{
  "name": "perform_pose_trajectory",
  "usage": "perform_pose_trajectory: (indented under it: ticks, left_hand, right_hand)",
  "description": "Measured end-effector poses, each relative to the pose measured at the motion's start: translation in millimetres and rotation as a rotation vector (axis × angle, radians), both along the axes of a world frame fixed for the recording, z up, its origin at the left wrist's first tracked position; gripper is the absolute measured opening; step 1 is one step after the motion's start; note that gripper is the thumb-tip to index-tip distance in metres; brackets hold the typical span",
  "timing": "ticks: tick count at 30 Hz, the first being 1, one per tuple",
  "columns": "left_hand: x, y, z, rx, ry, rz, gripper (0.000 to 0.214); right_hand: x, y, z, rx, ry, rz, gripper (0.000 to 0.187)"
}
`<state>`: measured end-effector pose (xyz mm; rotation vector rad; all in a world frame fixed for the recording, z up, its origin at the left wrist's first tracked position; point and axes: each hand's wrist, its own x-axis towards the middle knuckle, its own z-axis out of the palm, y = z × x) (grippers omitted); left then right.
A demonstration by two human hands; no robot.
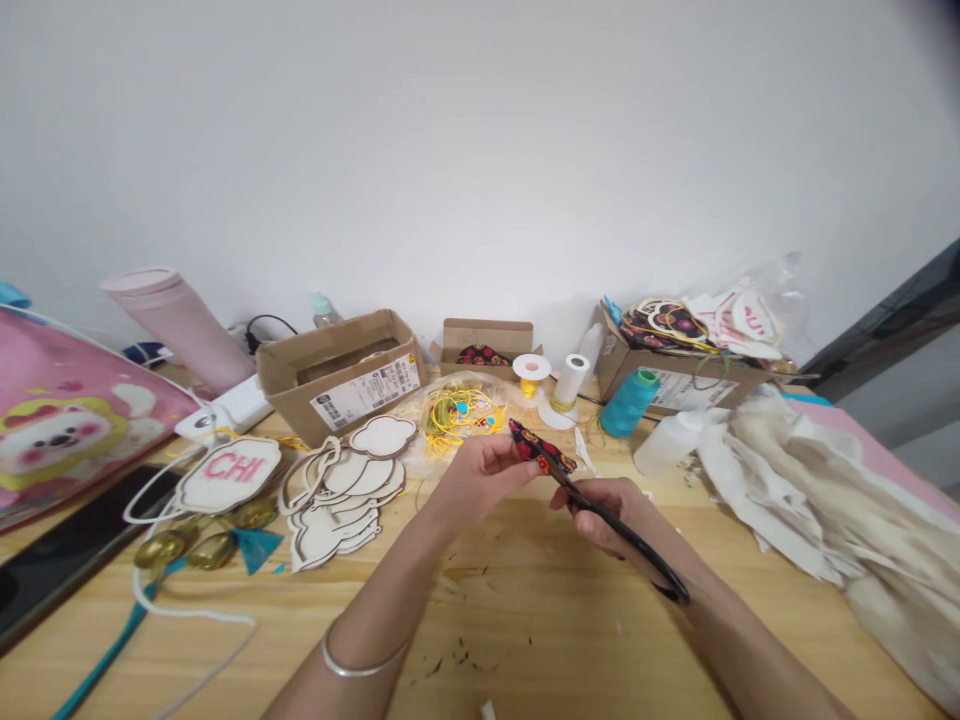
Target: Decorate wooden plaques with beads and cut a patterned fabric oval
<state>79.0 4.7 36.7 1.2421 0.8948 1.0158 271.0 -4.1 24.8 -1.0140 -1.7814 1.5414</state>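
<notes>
Using the teal thread cone (630, 403) as landmark: the floral fabric piece (523, 437) is left of it and a bit nearer, long axis slanting down toward the right hand (611, 510), roughly lined up with the scissors (637, 547). Left hand (484, 480) is nearest, fingers pinched on the fabric; right's clamped on the scissors. Most elbow room's on the worktop (525, 600) in front of the cone.

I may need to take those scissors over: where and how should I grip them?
The scissors are probably best taken by the rear curve of the black handle, from the near side. That part sticks out past the right hand, with no fingers on it, while the blades point away, at the patterned fabric in the left hand.
</notes>
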Motion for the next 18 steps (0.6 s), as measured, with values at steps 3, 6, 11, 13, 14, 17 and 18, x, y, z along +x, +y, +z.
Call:
perform_pose_trajectory:
  ticks: [3,6,11,13,14,17,18]
  left_hand:
    - [-0.1,-0.2,0.6,-0.005,0.002,-0.006,0.023]
    - [-0.5,-0.3,1.3,-0.006,0.003,-0.014,0.023]
    - [-0.5,-1.3,1.5,-0.031,-0.005,-0.026,0.025]
    - [-0.4,-1.7,1.3,-0.044,-0.014,-0.032,0.026]
    - [-0.4,-1.7,1.1,-0.049,-0.016,-0.033,0.027]
    - [-0.3,-1.3,0.3,-0.055,-0.016,-0.031,0.026]
    - [-0.2,-1.1,0.1,-0.052,-0.015,-0.030,0.025]
  right_hand:
    - [-0.3,-0.3,0.6,0.000,0.003,-0.006,0.060]
    - [-0.2,-0.3,1.3,0.000,0.000,-0.005,0.059]
    - [1.0,0.6,0.6,0.010,-0.029,-0.007,0.062]
    - [1.4,1.1,-0.5,0.012,-0.039,-0.016,0.063]
    - [1.4,1.2,-1.0,0.012,-0.042,-0.022,0.063]
    - [0.7,1.5,-0.8,0.005,-0.046,-0.032,0.061]
    - [0.3,1.5,-0.4,0.003,-0.046,-0.034,0.060]
